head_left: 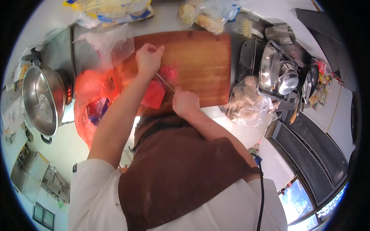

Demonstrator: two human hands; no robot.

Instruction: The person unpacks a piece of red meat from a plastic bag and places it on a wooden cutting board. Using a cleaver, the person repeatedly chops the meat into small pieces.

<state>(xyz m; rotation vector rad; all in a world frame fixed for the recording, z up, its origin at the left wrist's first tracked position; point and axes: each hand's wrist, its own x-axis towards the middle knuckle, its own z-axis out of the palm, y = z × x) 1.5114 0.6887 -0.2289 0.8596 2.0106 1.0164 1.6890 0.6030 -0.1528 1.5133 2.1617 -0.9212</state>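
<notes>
My left hand (pixel 149 58) is over the far left part of a wooden cutting board (pixel 204 57). Its fingers are curled together, and what they hold, if anything, cannot be made out. Closed around a handle, my right hand (pixel 186 103) is at the board's near edge. From it a thin knife (pixel 165 82), seen nearly edge-on, slants up-left toward my left wrist. Beyond the blade lies a pinkish-red patch (pixel 169 72) on the wood. A flat red piece (pixel 155 95) sits just left of the knife, partly covered by my left forearm.
Left of the board are a red plastic bag (pixel 92 82), a clear bag (pixel 115 44) and a large steel pot (pixel 43 99). Bagged food (pixel 208 19) stands behind. At right are a clear bag of brownish items (pixel 246 101) and stacked metal pans (pixel 271 65).
</notes>
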